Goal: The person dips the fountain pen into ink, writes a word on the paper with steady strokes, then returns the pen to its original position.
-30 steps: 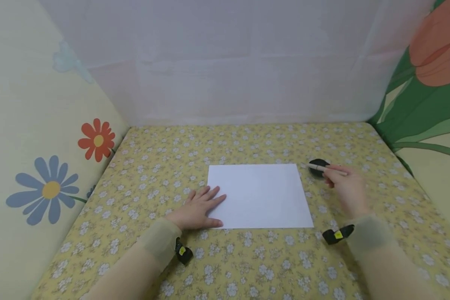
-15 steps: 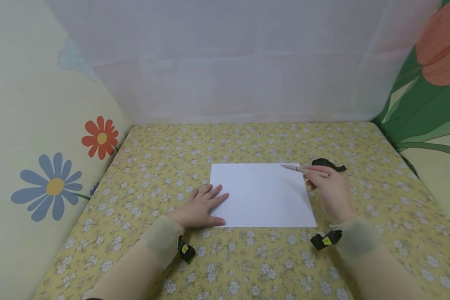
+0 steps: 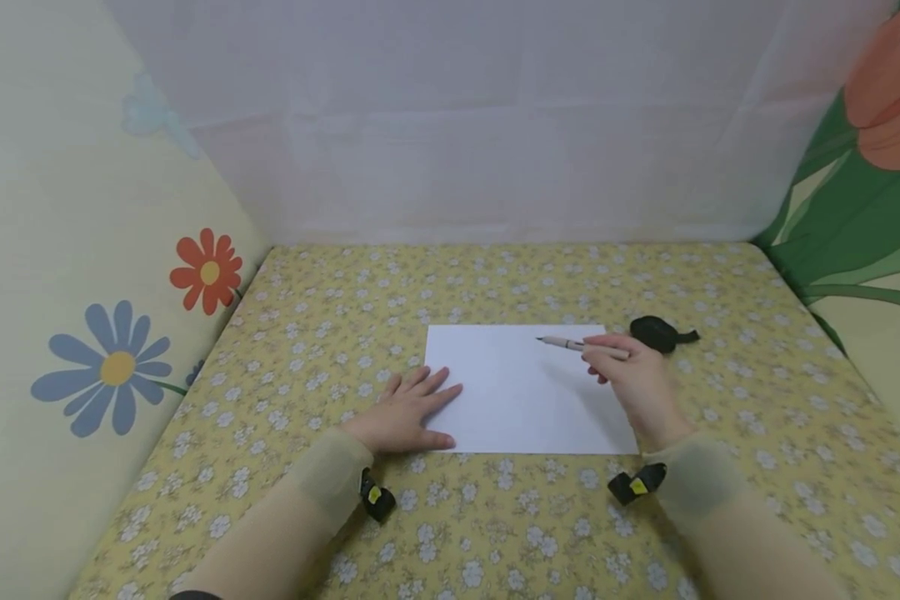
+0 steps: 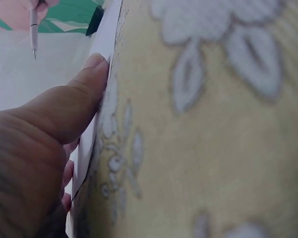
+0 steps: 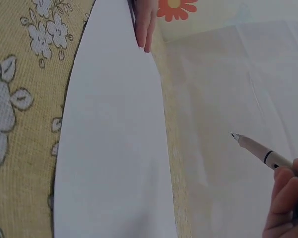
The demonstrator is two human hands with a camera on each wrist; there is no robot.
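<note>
A blank white sheet of paper [image 3: 517,408] lies on the flowered cloth. My left hand [image 3: 401,418] rests with spread fingers on its left side; in the left wrist view the thumb [image 4: 74,101] presses along the paper's near edge. My right hand [image 3: 641,387] pinches a pale fountain pen [image 3: 566,343] between thumb and fingers. The pen's metal nib [image 5: 234,136] is bare and points left, held above the upper right part of the paper. A shadow of the hand falls across the sheet below.
A rounded black object [image 3: 652,333] with a short tail sits right of the paper, just beyond my right hand. Yellow flowered cloth [image 3: 345,292] covers the table. A white sheet [image 3: 420,167] hangs behind, and flower-printed panels [image 3: 120,250] stand at both sides.
My right hand has moved left with the fountain pen, from in front of the black object to over the paper. The left hand stays in place on the sheet. The view shifts slightly.
</note>
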